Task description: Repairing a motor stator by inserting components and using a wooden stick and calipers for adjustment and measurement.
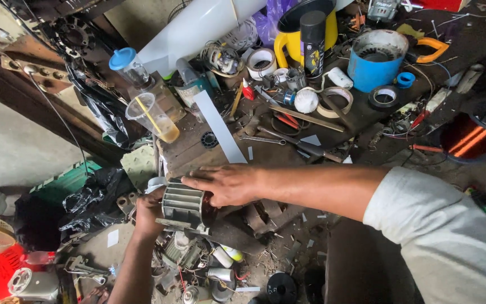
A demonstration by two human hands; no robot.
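Note:
A grey finned metal motor stator (182, 204) sits at the near edge of a cluttered wooden workbench (198, 155). My right hand (226, 184) lies flat on its top right side, fingers spread toward the left. My left hand (148, 213) grips the stator's left end from below. A long white paper strip (219, 126) lies on the bench just beyond the stator. Pliers and a wrench (265, 139) rest a little farther back.
Tape rolls (333, 101), a blue tub (373, 59), a yellow jug (302, 35), a black spray can (312, 42) and a plastic cup with a yellow drink (154, 117) crowd the bench. A copper wire spool (468, 138) stands right. Motor parts and capacitors (209, 264) litter the floor below.

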